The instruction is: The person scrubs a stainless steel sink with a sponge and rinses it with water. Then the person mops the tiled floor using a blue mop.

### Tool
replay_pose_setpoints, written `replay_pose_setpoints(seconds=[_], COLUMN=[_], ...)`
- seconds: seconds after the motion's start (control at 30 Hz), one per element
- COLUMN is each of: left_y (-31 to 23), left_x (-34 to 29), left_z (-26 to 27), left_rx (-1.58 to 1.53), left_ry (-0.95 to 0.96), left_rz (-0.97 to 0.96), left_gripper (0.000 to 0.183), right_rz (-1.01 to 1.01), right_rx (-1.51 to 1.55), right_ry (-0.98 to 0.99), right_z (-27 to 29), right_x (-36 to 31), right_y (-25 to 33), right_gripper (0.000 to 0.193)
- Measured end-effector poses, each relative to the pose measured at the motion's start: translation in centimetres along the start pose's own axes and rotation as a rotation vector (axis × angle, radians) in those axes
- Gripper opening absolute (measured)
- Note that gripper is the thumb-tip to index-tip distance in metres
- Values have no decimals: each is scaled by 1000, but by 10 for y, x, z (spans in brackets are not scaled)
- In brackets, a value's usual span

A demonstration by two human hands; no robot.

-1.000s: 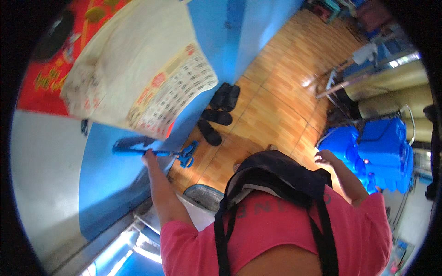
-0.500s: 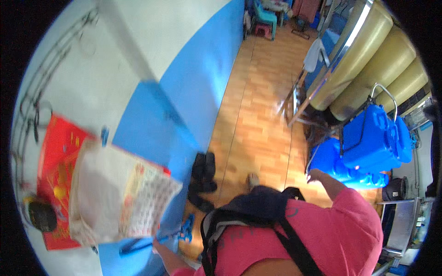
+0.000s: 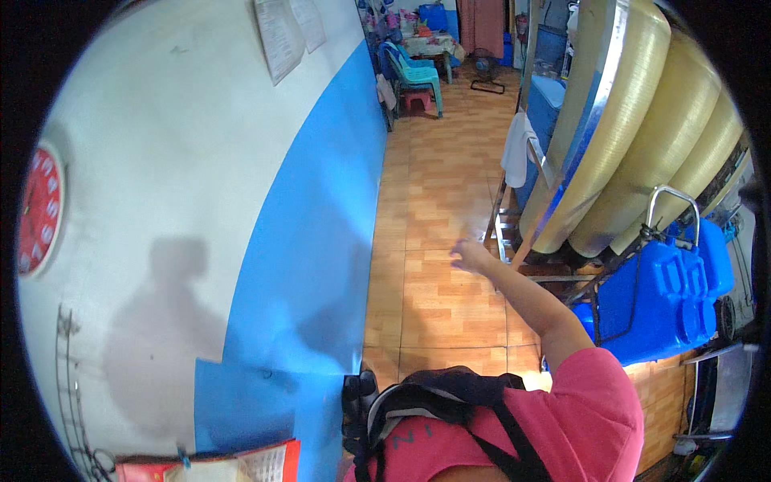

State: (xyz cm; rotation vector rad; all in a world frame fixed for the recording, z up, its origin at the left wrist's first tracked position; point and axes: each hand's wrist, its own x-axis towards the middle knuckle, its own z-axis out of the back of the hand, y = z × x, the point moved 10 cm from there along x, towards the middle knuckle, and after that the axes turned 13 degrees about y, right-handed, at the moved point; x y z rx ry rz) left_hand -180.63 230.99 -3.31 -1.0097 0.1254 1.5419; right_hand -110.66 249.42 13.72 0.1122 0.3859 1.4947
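My right hand (image 3: 472, 255) reaches forward over the tiled floor (image 3: 434, 313), its fingers loosely apart and nothing visible in them. It is nearest to a metal stand (image 3: 504, 229) with a white towel (image 3: 518, 149) draped over it. To the right of my forearm several blue plastic jugs (image 3: 658, 293) are stacked on a hand cart (image 3: 675, 193) with a curved metal handle. My left hand is out of view. A black bag (image 3: 458, 390) hangs across the front of my pink shirt.
Tall tan cylindrical tanks (image 3: 610, 136) line the right side. A blue and white wall (image 3: 313, 225) bounds the left, with black shoes (image 3: 359, 406) at its foot. Farther off are green plastic chairs (image 3: 418, 74), a red stool (image 3: 416, 100) and a floor fan (image 3: 486, 71).
My view has swung up and forward along the passage. The right hand has moved from beside the blue jugs forward and left over the floor. My left hand has left the picture.
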Motion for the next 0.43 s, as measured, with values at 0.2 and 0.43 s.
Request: replay_pose_setpoints(seconds=[0.2, 0.43], left_y=[-114, -237], left_x=[152, 475], left_z=[28, -26], left_rx=[203, 763], left_ry=[183, 260], left_rz=[-188, -257], left_gripper=[55, 62], right_rz=[122, -461], right_rx=[37, -172], right_ry=[-141, 171], right_z=[128, 193], right_x=[117, 180], right_y=[5, -169], right_gripper=[32, 47])
